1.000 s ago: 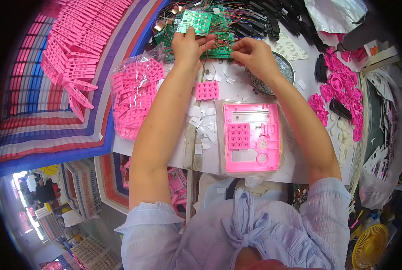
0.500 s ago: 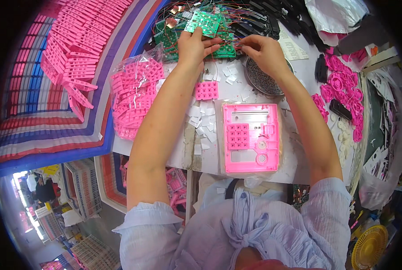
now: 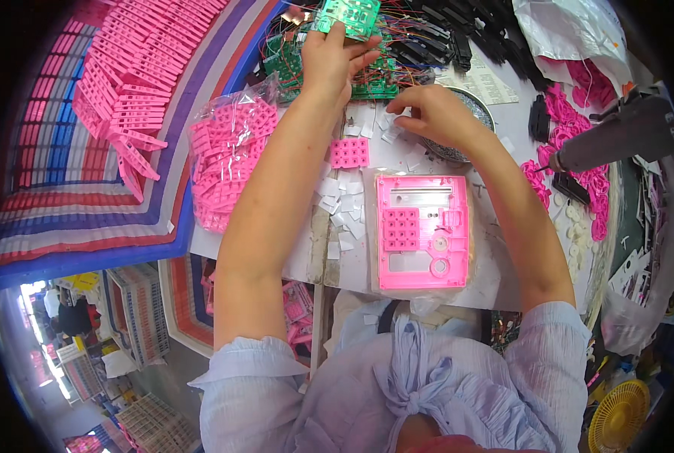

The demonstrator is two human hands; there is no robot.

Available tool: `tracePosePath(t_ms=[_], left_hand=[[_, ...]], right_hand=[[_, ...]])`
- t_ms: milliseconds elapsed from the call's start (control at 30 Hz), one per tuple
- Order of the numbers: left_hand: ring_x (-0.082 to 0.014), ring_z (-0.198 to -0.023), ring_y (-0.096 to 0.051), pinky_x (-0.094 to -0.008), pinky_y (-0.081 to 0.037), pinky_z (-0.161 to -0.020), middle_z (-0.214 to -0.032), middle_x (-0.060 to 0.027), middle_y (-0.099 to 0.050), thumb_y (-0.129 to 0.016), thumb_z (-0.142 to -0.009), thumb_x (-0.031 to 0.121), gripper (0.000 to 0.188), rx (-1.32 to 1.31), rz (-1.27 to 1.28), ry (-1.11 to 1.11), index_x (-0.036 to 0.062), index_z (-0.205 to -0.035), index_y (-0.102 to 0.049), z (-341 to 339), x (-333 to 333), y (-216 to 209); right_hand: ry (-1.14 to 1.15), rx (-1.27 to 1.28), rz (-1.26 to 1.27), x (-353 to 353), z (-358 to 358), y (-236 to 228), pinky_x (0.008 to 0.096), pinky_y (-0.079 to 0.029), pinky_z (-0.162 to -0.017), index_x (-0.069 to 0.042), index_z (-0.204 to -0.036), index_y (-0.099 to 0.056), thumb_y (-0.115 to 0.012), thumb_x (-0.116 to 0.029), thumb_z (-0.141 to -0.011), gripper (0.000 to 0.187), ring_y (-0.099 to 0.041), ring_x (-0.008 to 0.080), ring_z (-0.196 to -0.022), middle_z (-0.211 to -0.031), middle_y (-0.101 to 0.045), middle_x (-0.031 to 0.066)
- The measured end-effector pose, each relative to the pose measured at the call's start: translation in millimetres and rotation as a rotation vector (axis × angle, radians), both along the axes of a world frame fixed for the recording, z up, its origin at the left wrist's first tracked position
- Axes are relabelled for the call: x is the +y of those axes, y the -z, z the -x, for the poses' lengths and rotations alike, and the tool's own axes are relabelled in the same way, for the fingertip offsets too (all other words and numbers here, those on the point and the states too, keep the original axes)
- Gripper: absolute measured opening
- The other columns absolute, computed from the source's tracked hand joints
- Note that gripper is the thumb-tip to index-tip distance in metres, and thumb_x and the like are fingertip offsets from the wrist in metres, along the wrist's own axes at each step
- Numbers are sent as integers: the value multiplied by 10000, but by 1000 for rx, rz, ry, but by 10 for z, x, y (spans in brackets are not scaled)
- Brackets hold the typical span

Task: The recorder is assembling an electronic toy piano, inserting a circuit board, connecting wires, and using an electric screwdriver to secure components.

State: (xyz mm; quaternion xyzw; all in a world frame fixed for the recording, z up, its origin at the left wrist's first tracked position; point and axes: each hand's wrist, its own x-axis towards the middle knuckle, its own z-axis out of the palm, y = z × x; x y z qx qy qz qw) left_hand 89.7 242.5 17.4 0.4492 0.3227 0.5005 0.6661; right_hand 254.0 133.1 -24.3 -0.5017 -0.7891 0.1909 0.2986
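Busy bench in the head view: a white worktable (image 3: 356, 273) carries parts to its far edge, with a striped red, white and blue fabric basket (image 3: 110, 219) at left, loaded with long pink plastic strips (image 3: 137, 75). Far side now, and that's where the action is! The left hand (image 3: 328, 62) has a flat green circuit board (image 3: 350, 16) pinched at its near edge, up over a tangled pile of wired green boards (image 3: 284, 60). That edge grip probably spares the components and leaves the face readable. Over to the right hand (image 3: 437, 113): fingers curled, thumb and forefinger slightly apart, nothing visible between them, right by a round metal tin (image 3: 492, 119) of small grey pieces. Nearer, a rectangular pink plastic case (image 3: 455, 278) lies hollow side up, seemingly so its inside is within easy reach.

Now the count! One board in hand, one case, one tin. Two pink button keypads outside the bag: one seated keypad (image 3: 400, 229) inside the case, one loose keypad (image 3: 350, 153) farther off. More fill one clear plastic bag (image 3: 227, 174) at left, too jumbled to number. Likewise the white paper scraps (image 3: 344, 200). One grey power screwdriver (image 3: 620, 136) at right, likely parked there for reach.
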Motion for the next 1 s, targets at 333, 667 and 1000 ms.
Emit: tracePosePath(t_ms=[333, 667, 1000], left_hand=[[-314, -947, -730, -352, -645, -687, -1104, -196, -671, -463, -1059, 152, 220, -140, -340, 65, -20, -1195, -439, 108, -368, -491], [-320, -940, -723, -366, -637, -764, -1100, -212, -653, -467, -1052, 134, 206, 14, 14, -25, -48, -1143, -433, -5, -269, 3], [-331, -873, -730, -386, -637, -709, -1046, -226, -661, -487, -1040, 133, 190, -41, 17, 0, -34, -1117, -441, -200, -174, 33]], right_hand=[[244, 304, 110, -169, -126, -170, 316, -533, -696, -36, -1031, -736, -706, -181, -866, 222, -695, 176, -753, -857, -735, 96], [433, -24, 49, 4, -11, -58, 437, -551, -764, -71, -977, -741, -678, -180, -805, 213, -709, 324, -822, -872, -739, 132], [442, 51, 56, 26, 102, -69, 422, -556, -772, -54, -1009, -705, -679, -152, -789, 242, -711, 327, -819, -853, -734, 143]])
